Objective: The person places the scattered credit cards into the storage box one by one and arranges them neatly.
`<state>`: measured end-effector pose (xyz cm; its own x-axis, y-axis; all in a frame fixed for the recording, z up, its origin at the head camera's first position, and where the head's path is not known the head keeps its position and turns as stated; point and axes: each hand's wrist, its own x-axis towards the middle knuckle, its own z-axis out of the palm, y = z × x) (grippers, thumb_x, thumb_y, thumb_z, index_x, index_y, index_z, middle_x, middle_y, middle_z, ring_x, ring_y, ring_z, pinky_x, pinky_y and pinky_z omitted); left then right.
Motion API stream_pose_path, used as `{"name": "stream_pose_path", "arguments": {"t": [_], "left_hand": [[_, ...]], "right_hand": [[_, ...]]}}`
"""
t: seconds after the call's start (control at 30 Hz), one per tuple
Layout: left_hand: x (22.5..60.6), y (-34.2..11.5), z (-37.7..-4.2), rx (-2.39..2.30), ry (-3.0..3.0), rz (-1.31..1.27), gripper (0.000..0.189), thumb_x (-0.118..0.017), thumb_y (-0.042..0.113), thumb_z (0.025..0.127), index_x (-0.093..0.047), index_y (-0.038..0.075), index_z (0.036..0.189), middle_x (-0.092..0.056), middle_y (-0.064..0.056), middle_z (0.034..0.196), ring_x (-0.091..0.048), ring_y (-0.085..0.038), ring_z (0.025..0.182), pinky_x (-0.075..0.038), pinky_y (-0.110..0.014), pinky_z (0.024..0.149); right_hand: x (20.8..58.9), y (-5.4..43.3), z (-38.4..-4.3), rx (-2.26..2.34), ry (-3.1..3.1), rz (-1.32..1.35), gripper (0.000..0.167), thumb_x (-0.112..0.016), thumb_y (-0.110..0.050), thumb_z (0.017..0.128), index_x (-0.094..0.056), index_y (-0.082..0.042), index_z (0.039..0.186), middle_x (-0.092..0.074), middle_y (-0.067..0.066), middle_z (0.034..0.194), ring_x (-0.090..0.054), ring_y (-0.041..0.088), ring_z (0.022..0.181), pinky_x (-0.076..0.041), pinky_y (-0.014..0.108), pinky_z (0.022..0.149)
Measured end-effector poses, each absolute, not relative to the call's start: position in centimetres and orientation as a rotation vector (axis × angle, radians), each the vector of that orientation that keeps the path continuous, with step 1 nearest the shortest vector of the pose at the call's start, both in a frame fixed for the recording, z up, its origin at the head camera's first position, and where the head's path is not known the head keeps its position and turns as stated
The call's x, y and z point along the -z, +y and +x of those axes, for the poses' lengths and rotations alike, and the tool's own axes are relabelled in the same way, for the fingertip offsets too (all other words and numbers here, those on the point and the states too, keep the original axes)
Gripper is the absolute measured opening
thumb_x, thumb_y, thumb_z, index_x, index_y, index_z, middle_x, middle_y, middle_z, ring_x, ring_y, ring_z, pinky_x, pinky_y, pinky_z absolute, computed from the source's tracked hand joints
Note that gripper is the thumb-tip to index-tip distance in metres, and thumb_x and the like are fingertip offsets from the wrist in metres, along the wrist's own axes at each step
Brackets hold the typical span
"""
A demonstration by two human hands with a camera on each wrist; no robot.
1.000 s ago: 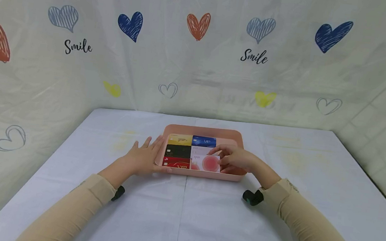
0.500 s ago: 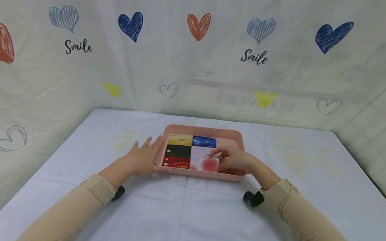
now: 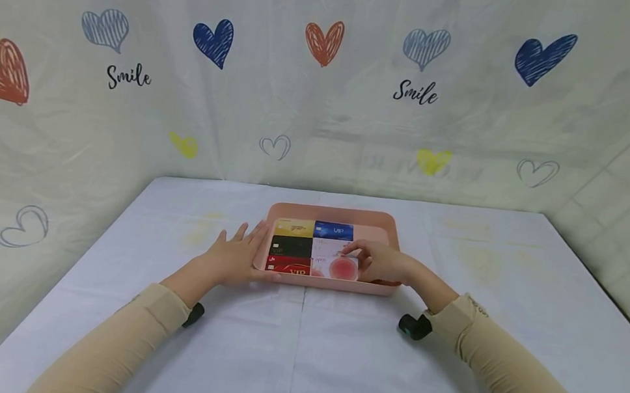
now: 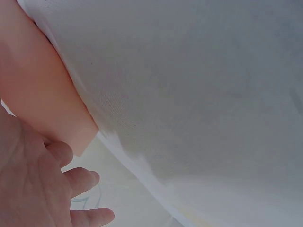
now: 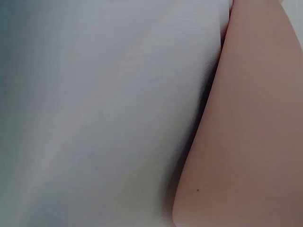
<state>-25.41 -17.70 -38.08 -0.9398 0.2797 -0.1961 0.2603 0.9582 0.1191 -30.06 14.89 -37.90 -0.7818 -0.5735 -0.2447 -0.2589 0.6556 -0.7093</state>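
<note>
A shallow pink tray [image 3: 332, 215] lies on the table, holding two columns of cards. On its left are a gold card [image 3: 293, 227], a black card [image 3: 291, 246] and a red card [image 3: 287, 265]. To their right lie a blue VIP card [image 3: 334, 230], a pale card [image 3: 328, 246] and a pink-and-white card [image 3: 325, 267] with a round peach-coloured picture. My left hand [image 3: 232, 257] rests on the tray's left side, fingers spread. With bent fingers, my right hand [image 3: 383, 262] holds the pink-and-white card at its upper right corner; its thumb is mostly hidden.
A white cloth covers the table [image 3: 248, 359]. Behind stands a pale curtain [image 3: 360, 117] printed with hearts. Small black wrist cameras show below the left hand [image 4: 33, 175] and beside the right sleeve [image 3: 470, 330].
The pink-and-white card has settled lower, flat in line with the cards beside it. My right fingers have drawn closer together at its corner. My left hand has stayed put.
</note>
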Motion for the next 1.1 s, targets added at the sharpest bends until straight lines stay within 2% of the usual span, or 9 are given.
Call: {"name": "stream_pose_path", "arguments": {"t": [0.13,0.33,0.5,0.83,0.93,1.1], "left_hand": [[38.1,-17.7,-25.4,-0.144,2.899,0.402,0.115,-0.057,0.077,0.087,-0.007,0.008,0.166,-0.010,-0.010,0.172,-0.010,-0.044,0.154,-0.010,-0.071,0.116],[38.0,-17.6,-25.4,-0.159,2.898,0.388,0.117,-0.058,0.077,0.086,-0.008,0.008,0.166,-0.011,-0.011,0.171,-0.009,-0.044,0.154,-0.010,-0.071,0.117],[38.1,-17.6,-25.4,-0.153,2.898,0.384,0.117,-0.058,0.077,0.087,-0.007,0.008,0.166,-0.010,-0.010,0.172,-0.010,-0.044,0.154,-0.010,-0.071,0.117],[38.2,-17.7,-25.4,-0.165,2.898,0.389,0.117,-0.058,0.078,0.086,-0.007,0.008,0.165,-0.011,-0.011,0.171,-0.009,-0.044,0.154,-0.009,-0.071,0.117],[38.1,-17.7,-25.4,-0.161,2.898,0.391,0.117,-0.058,0.078,0.086,-0.007,0.008,0.165,-0.010,-0.010,0.171,-0.009,-0.044,0.154,-0.010,-0.071,0.117],[38.1,-17.7,-25.4,-0.165,2.897,0.394,0.117,-0.059,0.077,0.086,-0.007,0.008,0.165,-0.010,-0.011,0.171,-0.009,-0.044,0.154,-0.010,-0.071,0.117]], "right_hand": [[38.1,14.6,-30.0,0.908,2.466,-0.666,0.053,-0.077,0.004,0.083,-0.059,-0.005,0.131,-0.060,0.012,0.105,-0.055,0.026,0.095,-0.056,0.029,0.076],[38.2,14.1,-29.5,0.865,2.544,-0.698,0.044,-0.080,0.003,0.083,-0.062,-0.003,0.122,-0.061,0.009,0.094,-0.056,0.022,0.083,-0.054,0.027,0.071],[38.0,13.8,-29.2,0.829,2.601,-0.712,0.041,-0.081,0.004,0.083,-0.066,-0.001,0.120,-0.062,0.008,0.093,-0.056,0.021,0.082,-0.055,0.026,0.070],[38.1,13.6,-29.1,0.739,2.710,-0.788,0.038,-0.085,-0.002,0.081,-0.070,0.000,0.116,-0.055,0.005,0.079,-0.051,0.018,0.077,-0.044,0.028,0.069],[38.1,13.4,-29.1,0.722,2.724,-0.769,0.038,-0.086,-0.004,0.081,-0.071,-0.002,0.115,-0.055,0.005,0.080,-0.052,0.019,0.080,-0.044,0.028,0.069],[38.3,13.2,-29.0,0.715,2.735,-0.702,0.036,-0.085,-0.004,0.082,-0.072,-0.004,0.115,-0.059,0.008,0.093,-0.053,0.022,0.087,-0.049,0.027,0.068]]}}
